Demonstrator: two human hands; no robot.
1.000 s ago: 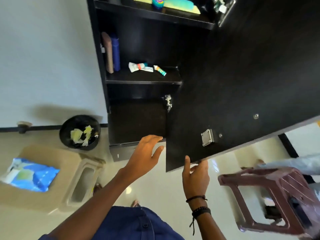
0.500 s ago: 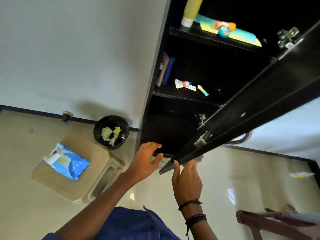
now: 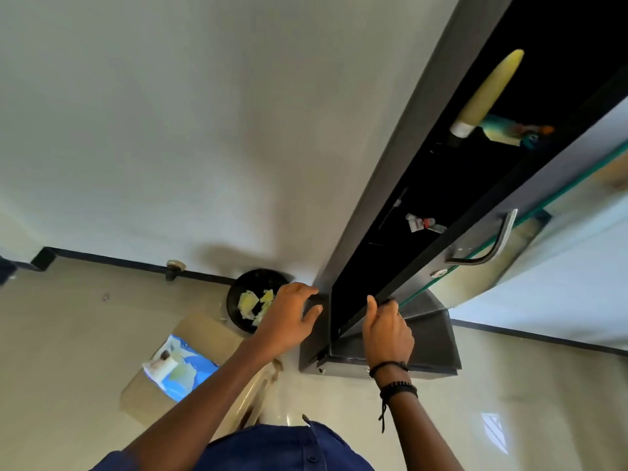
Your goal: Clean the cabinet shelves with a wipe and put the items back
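The black cabinet [image 3: 390,158] hangs on the white wall, its door [image 3: 452,229] swung almost shut so that only a narrow gap shows the shelves. Through the gap I see a yellow bottle [image 3: 489,86] and a teal item [image 3: 509,130] on the upper shelf, and small tubes [image 3: 423,223] on the middle shelf. My right hand [image 3: 387,331] grips the door's lower edge. My left hand [image 3: 289,317] lies against the cabinet's left side panel near its bottom corner, holding nothing. No wipe is in either hand.
A black bin [image 3: 238,314] with used wipes [image 3: 249,300] stands on the floor below the cabinet. A blue wipe pack [image 3: 180,365] lies on a beige stool [image 3: 207,331] at lower left. The door carries a metal handle [image 3: 489,243].
The door has swung from wide open to nearly shut, with my right hand on its lower edge. My left hand has moved onto the cabinet's side. The view has turned left.
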